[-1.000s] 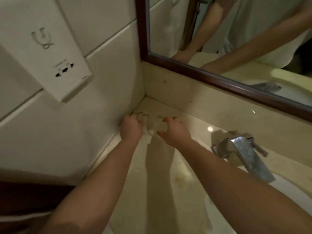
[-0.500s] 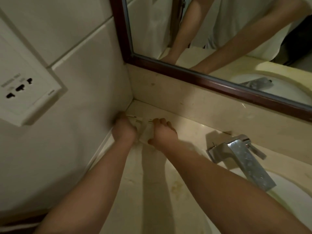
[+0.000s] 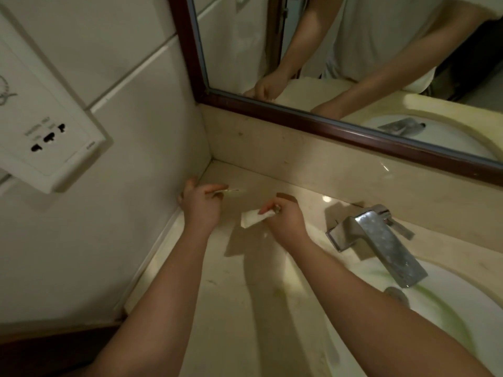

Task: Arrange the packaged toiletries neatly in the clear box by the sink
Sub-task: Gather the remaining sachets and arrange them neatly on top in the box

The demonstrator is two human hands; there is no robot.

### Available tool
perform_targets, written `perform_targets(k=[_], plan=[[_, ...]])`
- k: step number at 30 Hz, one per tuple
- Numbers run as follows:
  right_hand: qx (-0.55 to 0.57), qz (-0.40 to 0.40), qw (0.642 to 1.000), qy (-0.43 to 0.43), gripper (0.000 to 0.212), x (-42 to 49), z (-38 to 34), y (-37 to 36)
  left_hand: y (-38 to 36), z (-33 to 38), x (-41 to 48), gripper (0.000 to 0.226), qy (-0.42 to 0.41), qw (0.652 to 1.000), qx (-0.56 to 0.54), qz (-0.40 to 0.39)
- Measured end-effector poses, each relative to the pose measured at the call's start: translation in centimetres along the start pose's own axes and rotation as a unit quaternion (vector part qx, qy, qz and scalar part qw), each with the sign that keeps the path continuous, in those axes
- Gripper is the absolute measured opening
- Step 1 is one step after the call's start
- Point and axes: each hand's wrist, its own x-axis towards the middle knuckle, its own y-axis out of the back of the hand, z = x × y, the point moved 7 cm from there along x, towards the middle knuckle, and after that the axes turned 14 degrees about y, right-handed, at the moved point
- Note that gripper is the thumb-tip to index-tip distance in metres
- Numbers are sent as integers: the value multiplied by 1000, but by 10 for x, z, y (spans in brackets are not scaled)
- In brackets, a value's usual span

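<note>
landmark: tap (image 3: 378, 238), all places told from it
right hand (image 3: 285, 221): left of tap, fingers pinching white packet (image 3: 254, 218) at its tap-side end
packet place: between the two hands, off the counter (image 3: 245, 295), just left of right hand
packet axis: long axis runs roughly left-right, slightly tilted; free end points away from tap toward left hand, dipping toward counter
left hand (image 3: 200, 205): further left of tap, near the wall corner, fingers closed on a thin flat strip (image 3: 228, 190), maybe a packet edge or the box rim, too blurred to tell
strip axis: near level, points toward tap
box: clear box not made out; should be in the corner by left hand, walls not visible
nearer hand: right hand has the packet; left hand nearer the corner spot
next move (judgement): carry packet leftward away from tap toward corner, likely turn long axis to lie along box side
risk (judgement): thin packet held at one end may droop or twist
</note>
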Motion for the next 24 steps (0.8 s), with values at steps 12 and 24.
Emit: perform_targets(k=[12,24], plan=[[198,88,976,-10,45,-125,-7,96,-36,34,-123,42,-101,956,-219,-169],[201,230,952,-4,79,-302,35,220,-83,49,-314,52,-131,951,-219,-177]])
